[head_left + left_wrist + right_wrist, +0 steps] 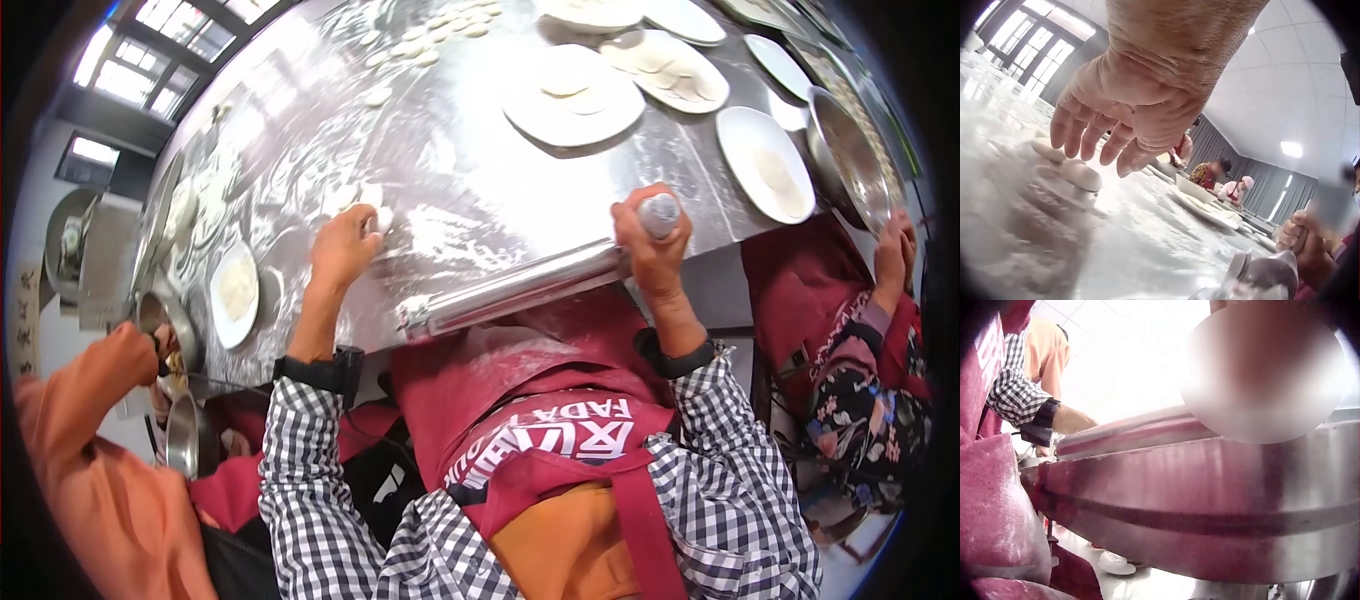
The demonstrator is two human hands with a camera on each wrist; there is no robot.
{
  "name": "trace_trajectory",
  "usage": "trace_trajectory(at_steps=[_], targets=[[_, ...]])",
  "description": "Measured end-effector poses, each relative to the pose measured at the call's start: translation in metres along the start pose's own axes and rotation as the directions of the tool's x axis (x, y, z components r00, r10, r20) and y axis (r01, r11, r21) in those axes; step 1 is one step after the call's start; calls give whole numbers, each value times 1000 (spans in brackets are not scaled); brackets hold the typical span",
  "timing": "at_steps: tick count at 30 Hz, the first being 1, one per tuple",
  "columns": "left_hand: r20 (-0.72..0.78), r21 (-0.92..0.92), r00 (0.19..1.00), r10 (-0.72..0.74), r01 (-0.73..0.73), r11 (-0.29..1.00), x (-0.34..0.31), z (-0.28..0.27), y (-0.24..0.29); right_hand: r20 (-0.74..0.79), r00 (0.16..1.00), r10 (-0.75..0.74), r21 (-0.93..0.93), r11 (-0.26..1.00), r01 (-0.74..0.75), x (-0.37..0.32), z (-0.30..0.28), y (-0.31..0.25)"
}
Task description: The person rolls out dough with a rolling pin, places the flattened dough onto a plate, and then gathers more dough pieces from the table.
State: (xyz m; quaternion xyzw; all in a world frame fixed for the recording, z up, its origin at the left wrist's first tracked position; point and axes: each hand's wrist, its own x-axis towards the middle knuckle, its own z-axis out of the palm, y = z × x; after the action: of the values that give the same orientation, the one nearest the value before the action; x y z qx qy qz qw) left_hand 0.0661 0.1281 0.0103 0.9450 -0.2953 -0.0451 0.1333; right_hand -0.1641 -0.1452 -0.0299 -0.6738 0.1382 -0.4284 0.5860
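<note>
My left hand (345,245) hangs over the floured metal table, close to a few small pieces of dough (372,194). From the left wrist view, its fingers (1088,140) point loosely down, with a pale, rounded dough piece (1080,175) just below the fingertips. At the table's front right, my right hand (652,250) grips a greyish cylinder (659,214), whose round end points up. A long shiny metal roller (520,287) lies along the front edge between the hands. The right hand is blurred out in the right wrist view.
White plates (575,125) with flat dough rounds stand at the back right, near a steel bowl (835,150). Flattened dough pieces (430,45) lie at the back. A small plate (235,295) stands left. People work on both sides, one in an orange sleeve (90,400).
</note>
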Motion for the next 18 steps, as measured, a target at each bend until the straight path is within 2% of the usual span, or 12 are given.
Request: trace_trajectory(at_steps=[4, 7, 9, 13, 16, 18], targets=[[-22, -65, 996, 81, -82, 995, -4, 12, 18, -34, 998, 52, 64, 997, -50, 0, 1, 0], [-81, -79, 981, 174, -180, 980, -1, 26, 35, -1, 999, 48, 145, 988, -47, -4, -1, 2], [-8, 42, 984, 179, -178, 983, 4, 25, 62, 23, 999, 47, 177, 983, -51, -3, 2, -5], [166, -4, 967, 192, -194, 981, 6, 33, 92, 15, 1000, 19, 180, 984, -21, -4, 2, -5], [197, -130, 947, 254, -232, 964, 0, 43, 107, 22, 1000, 15, 177, 984, -19, -4, 0, -2], [166, -191, 940, 299, -267, 945, -4, 48, 114, 26, 999, 18, 192, 981, -23, -4, -1, 1]])
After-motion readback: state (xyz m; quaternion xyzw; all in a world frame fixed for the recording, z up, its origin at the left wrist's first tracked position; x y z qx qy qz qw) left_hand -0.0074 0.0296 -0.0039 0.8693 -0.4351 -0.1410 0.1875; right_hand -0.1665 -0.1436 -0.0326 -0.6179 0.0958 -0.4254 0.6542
